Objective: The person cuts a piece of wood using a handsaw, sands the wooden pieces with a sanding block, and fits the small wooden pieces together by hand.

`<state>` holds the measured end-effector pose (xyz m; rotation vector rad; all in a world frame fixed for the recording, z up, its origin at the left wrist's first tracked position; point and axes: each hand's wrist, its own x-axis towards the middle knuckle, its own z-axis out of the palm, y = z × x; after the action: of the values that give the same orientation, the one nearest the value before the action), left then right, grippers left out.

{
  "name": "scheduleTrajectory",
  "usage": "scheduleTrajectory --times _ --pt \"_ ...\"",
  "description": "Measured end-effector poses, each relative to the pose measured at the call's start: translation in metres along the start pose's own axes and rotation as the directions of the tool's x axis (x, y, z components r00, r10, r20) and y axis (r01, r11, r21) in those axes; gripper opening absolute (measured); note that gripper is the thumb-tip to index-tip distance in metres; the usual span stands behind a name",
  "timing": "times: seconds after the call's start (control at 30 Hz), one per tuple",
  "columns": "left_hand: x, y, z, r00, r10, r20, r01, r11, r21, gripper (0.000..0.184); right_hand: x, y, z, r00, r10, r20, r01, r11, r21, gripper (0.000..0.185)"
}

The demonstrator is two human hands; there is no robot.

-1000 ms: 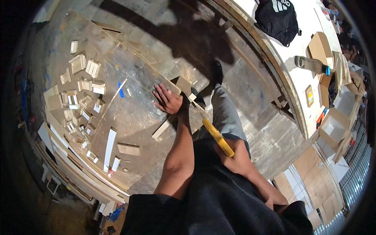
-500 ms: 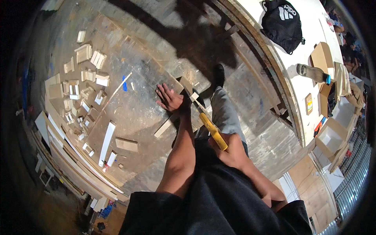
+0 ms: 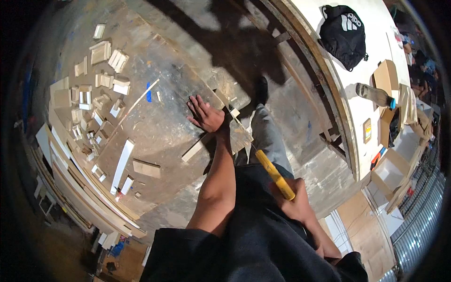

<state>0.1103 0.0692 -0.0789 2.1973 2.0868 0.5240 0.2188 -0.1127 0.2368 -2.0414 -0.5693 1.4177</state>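
My left hand (image 3: 206,115) lies flat with its fingers spread on the brown worktable (image 3: 169,127), near its edge. Beside its wrist a wood strip (image 3: 193,149) lies on the tabletop. In my right hand (image 3: 292,197) is the yellow handle of a saw (image 3: 275,174), close to my body. The saw's thin blade points up and left toward the table edge and is hard to make out. A small pale wood block (image 3: 235,112) sits at that edge, just right of my left hand.
Many small wood pieces (image 3: 103,80) lie at the left of the worktable, with a long white strip (image 3: 123,164) below them. At the right, a white table (image 3: 347,84) holds a black bag (image 3: 343,37), a bottle (image 3: 373,94) and cardboard boxes (image 3: 390,171).
The saw and my right hand moved up-left, then back down and right, drawing away from the small block. My left hand stays flat on the table. The whole view has shifted slightly.
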Motion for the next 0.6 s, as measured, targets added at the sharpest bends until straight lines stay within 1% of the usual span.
scheduleTrajectory --times 0.07,0.1,0.13,0.2,0.23,0.27,0.33,0.4,0.47,0.6 --pt "0.005 -0.004 0.004 1.0 -0.002 0.002 0.002 1.0 0.0 0.045 0.007 -0.001 -0.003 0.967 0.25 0.043 -0.252 0.965 0.07 0.028" --pt "0.002 -0.005 0.006 1.0 0.003 0.012 -0.002 1.0 -0.007 0.045 0.013 0.01 0.003 0.989 0.138 -0.044 -0.13 0.98 0.152 0.022" --pt "-0.001 -0.004 0.006 1.0 -0.009 0.019 0.009 1.0 -0.012 0.044 0.002 0.011 0.004 0.987 0.152 -0.046 -0.144 0.978 0.152 0.022" --pt "-0.006 0.001 0.005 1.0 -0.021 0.024 0.022 0.999 -0.028 0.044 -0.006 0.0 0.003 0.988 0.123 -0.098 -0.124 0.992 0.0 0.023" --pt "-0.006 0.001 0.005 1.0 -0.014 0.008 0.014 1.0 -0.017 0.044 -0.009 -0.006 0.0 0.993 0.107 -0.048 -0.109 0.994 -0.023 0.023" --pt "-0.002 -0.001 0.007 1.0 -0.003 -0.011 0.003 1.0 -0.001 0.044 -0.003 -0.003 -0.002 0.994 0.097 -0.044 -0.098 0.995 -0.022 0.023" --pt "-0.003 -0.003 0.005 1.0 0.001 0.012 -0.001 0.999 0.034 0.042 0.0 0.005 -0.009 0.993 0.116 -0.008 -0.114 0.987 0.116 0.021" --pt "-0.002 -0.001 0.008 1.0 -0.022 -0.01 0.022 1.0 -0.016 0.041 0.002 0.004 -0.008 0.994 0.11 0.014 -0.11 0.991 0.081 0.021" --pt "-0.003 0.002 0.007 0.999 -0.019 -0.031 0.019 1.0 -0.008 0.041 0.001 0.0 -0.005 0.997 0.079 -0.026 -0.078 0.997 0.026 0.022" --pt "0.004 -0.002 0.005 0.999 -0.011 -0.042 0.011 1.0 -0.008 0.041 0.006 -0.006 0.006 0.995 0.094 -0.014 -0.094 0.995 0.028 0.024"
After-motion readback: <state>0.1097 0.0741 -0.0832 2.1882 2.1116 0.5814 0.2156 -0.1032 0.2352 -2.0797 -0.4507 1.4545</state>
